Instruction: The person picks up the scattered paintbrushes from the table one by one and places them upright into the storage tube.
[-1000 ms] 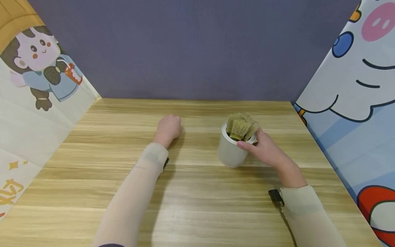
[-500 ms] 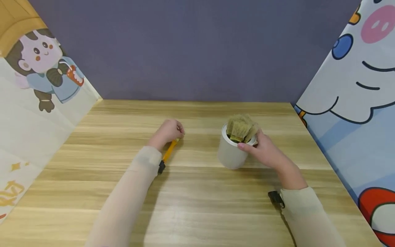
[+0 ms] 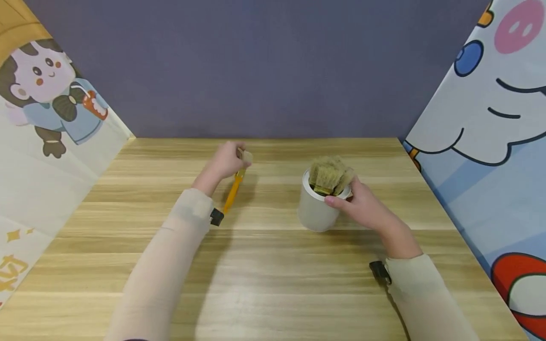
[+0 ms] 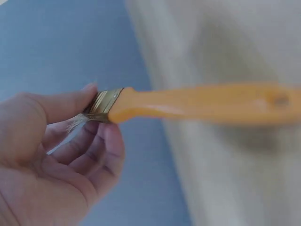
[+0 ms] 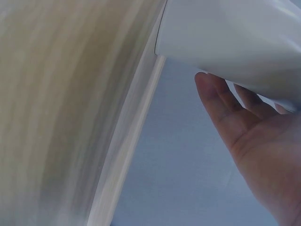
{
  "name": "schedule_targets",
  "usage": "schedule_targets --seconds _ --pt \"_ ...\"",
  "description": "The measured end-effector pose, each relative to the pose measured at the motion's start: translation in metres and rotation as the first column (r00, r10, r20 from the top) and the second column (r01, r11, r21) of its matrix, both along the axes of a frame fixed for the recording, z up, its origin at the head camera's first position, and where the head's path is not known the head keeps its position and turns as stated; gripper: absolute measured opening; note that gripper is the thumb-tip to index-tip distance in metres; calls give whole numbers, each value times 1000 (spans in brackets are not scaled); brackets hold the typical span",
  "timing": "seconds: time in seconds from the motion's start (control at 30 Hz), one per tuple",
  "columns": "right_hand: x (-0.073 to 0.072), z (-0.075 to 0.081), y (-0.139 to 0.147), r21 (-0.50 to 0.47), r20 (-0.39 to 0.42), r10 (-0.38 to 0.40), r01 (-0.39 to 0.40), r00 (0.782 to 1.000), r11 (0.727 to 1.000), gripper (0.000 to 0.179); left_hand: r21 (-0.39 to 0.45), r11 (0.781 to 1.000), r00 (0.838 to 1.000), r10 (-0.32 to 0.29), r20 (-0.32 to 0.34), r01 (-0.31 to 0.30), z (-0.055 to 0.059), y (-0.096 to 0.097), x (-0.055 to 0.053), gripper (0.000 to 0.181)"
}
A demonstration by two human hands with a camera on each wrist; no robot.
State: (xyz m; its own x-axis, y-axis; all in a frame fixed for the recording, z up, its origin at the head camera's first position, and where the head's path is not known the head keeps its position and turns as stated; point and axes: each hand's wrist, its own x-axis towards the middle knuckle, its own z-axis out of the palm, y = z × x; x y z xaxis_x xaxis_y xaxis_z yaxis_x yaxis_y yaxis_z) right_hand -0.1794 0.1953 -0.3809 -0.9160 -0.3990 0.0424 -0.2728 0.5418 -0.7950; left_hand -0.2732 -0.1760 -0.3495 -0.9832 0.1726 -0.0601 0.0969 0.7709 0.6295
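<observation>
My left hand (image 3: 225,160) pinches a paintbrush (image 3: 232,193) at its metal band and bristles, above the left half of the table. In the left wrist view the orange handle of this paintbrush (image 4: 188,104) points away from the palm, and the thumb lies on the band. On the right, my right hand (image 3: 366,202) grips a pale can (image 3: 314,210), thumb at the rim. Several brushes stand in the can, their tan bristles (image 3: 327,173) upward and their handles hidden inside. The right wrist view shows fingers (image 5: 221,96) against the can's side.
The wooden table (image 3: 273,274) ends at a dark purple-grey back panel (image 3: 273,71). Side panels with cartoon prints flank it, one at left (image 3: 85,166) and one at right (image 3: 490,189). Dark wrist devices sit at both cuffs.
The left hand has turned and risen away from me, and the orange-handled paintbrush in it has come into view. The right hand stays on the can.
</observation>
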Motion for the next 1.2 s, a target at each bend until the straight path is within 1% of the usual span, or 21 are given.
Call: schedule_targets --seconds 0.1,0.2,0.3,0.37,0.47,0.57,0.6,0.7,0.8,0.83,0.9,1.03,1.17,1.2 --pt "0 2 -1 5 7 -4 4 1000 1000 87 45 999 996 25 -91 -21 28 5 4 38" --pt "-1 3 -1 19 15 -7 7 1000 1000 88 75 997 985 34 -166 -22 55 12 11 34" --pt "-1 2 -1 26 21 -8 7 1000 1000 89 122 992 974 42 -221 -15 81 20 23 33" --pt "-2 2 0 28 24 -7 6 1000 1000 90 170 985 968 47 -248 -4 99 28 34 30" --pt "-2 2 0 27 27 -1 0 1000 1000 90 274 961 956 40 -292 43 122 39 52 26" --pt "-1 4 1 32 32 0 -1 999 999 91 363 924 945 9 -328 117 140 49 68 24" --pt "-1 4 0 34 35 2 -3 999 999 92 381 913 939 -5 -344 144 144 52 72 23" --pt "0 4 0 44 44 0 -2 999 999 93 401 892 922 -45 -385 211 153 61 82 22" --pt "0 4 1 48 42 -4 2 999 999 94 398 876 898 -82 -432 271 158 70 88 20" --pt "0 4 1 48 40 -7 5 999 999 94 398 871 893 -93 -441 287 160 73 89 19" --pt "-1 3 1 50 39 -10 8 999 999 94 397 859 883 -121 -454 322 161 78 90 17" --pt "-2 2 2 52 39 -2 0 999 999 93 386 842 872 -183 -454 378 159 88 91 16" --pt "-2 2 3 40 44 14 -16 999 999 91 366 831 858 -232 -458 420 156 97 91 15" --pt "-2 2 3 38 46 15 -17 999 999 91 353 833 855 -241 -460 425 155 98 90 14"
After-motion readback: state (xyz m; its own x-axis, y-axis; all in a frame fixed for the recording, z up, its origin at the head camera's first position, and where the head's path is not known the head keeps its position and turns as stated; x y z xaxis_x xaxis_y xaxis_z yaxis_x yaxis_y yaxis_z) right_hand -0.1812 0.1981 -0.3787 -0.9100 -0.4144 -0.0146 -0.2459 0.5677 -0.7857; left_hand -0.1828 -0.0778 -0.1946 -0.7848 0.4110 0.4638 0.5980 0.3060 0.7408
